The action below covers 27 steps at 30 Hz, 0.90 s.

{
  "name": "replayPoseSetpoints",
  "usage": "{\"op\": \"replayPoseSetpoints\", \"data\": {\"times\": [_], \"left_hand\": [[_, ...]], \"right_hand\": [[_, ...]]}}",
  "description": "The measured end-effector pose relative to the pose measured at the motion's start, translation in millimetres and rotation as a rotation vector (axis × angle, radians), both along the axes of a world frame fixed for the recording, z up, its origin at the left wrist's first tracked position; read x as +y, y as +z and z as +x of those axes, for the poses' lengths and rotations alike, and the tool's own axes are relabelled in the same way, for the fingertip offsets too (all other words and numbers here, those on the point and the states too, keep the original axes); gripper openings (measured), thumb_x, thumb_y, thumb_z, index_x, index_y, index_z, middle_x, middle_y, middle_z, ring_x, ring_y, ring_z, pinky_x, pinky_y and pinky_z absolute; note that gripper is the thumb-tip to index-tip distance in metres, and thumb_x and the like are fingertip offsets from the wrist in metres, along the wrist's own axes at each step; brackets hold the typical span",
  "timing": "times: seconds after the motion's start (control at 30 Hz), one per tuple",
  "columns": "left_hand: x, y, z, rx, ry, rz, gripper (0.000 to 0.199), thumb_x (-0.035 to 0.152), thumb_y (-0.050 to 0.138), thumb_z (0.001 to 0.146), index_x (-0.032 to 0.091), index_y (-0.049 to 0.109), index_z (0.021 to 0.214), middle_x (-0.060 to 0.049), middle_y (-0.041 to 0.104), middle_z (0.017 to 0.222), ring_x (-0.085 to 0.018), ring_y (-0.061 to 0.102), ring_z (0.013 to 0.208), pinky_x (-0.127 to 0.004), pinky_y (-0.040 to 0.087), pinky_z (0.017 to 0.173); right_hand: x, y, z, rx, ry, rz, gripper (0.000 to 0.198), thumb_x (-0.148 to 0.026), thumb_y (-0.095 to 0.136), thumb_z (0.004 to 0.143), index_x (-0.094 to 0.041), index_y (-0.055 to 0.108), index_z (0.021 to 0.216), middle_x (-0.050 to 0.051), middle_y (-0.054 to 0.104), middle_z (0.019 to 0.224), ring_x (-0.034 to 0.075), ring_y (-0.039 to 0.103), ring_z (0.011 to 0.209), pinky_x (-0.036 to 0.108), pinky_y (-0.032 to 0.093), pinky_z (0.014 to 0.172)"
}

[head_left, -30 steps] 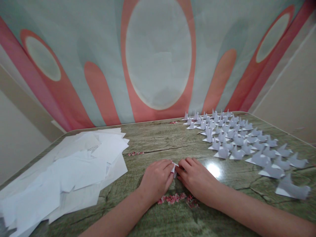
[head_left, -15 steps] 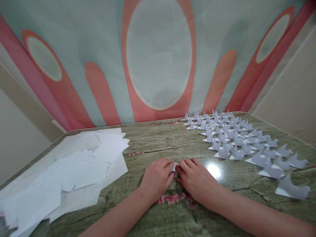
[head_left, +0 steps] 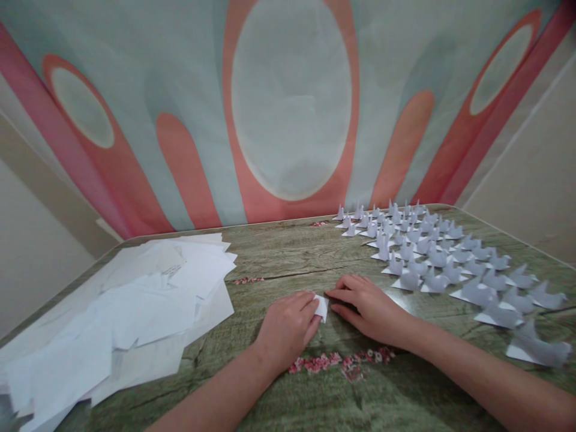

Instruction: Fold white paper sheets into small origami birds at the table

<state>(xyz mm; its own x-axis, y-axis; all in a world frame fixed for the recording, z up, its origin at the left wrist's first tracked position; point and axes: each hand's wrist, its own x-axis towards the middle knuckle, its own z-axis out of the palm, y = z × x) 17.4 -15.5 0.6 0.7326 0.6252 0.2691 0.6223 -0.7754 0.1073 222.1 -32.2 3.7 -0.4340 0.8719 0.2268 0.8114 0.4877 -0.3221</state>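
A small, folded piece of white paper (head_left: pixel 321 308) lies low in the centre of the frame, between the person's two hands. Its left part is covered by the fingers of the bare left hand (head_left: pixel 288 327), which are bent and close together, holding it near the wood-patterned, greenish-brown tabletop (head_left: pixel 279 252). Its right part sticks out past those fingertips, toward the right hand. The fingers of the bare right hand (head_left: pixel 371 309), right of centre, are loosely curved, with a narrow gap between thumb and forefinger and nothing visible in their grip. Their tips are just beside the paper's right edge; whether the forefinger touches its upper corner, I cannot tell.

A crowd of small, white, folded-paper birds (head_left: pixel 435 255) stands in slanting rows at the right of the frame, the closest at the lower right. An untidy, overlapping pile of flat white paper sheets (head_left: pixel 153 306) covers the lower left. Pink printed blossoms (head_left: pixel 319 363) show below the hands, and a pale blue-green and coral backdrop with oval shapes (head_left: pixel 290 96) fills the upper frame.
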Motion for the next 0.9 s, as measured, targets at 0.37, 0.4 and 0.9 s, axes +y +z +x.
{"op": "replayPoseSetpoints", "data": {"times": [0.37, 0.4, 0.9], "left_hand": [[-2.3, 3.3, -0.4, 0.048, -0.005, -0.006, 0.028, 0.025, 0.042, 0.087, 0.018, 0.055, 0.112, -0.007, 0.06, 0.115, -0.021, 0.055, 0.105, -0.038, 0.045, 0.09], [-2.6, 3.9, -0.3, 0.051, -0.003, -0.01, 0.029, 0.025, 0.042, 0.087, 0.018, 0.055, 0.112, -0.007, 0.059, 0.115, -0.021, 0.055, 0.106, -0.038, 0.045, 0.091], [-2.3, 8.0, 0.1, 0.082, 0.01, -0.082, 0.038, 0.016, 0.044, 0.079, 0.014, 0.052, 0.116, -0.008, 0.056, 0.118, -0.022, 0.051, 0.108, -0.036, 0.04, 0.096]], "right_hand": [[6.0, -14.0, -0.3, -0.043, 0.099, 0.052, 0.04, -0.01, 0.045, 0.086, -0.029, 0.054, 0.12, 0.005, 0.054, 0.09, 0.018, 0.047, 0.084, 0.031, 0.034, 0.073], [5.9, -14.0, -0.5, -0.058, 0.103, 0.065, 0.04, -0.01, 0.045, 0.086, -0.029, 0.054, 0.12, 0.005, 0.054, 0.089, 0.018, 0.047, 0.084, 0.031, 0.034, 0.073], [2.3, -8.7, -7.6, -0.343, 0.145, 0.258, 0.023, -0.02, 0.047, 0.088, -0.018, 0.059, 0.108, 0.006, 0.054, 0.086, 0.02, 0.046, 0.079, 0.032, 0.033, 0.068]]}}
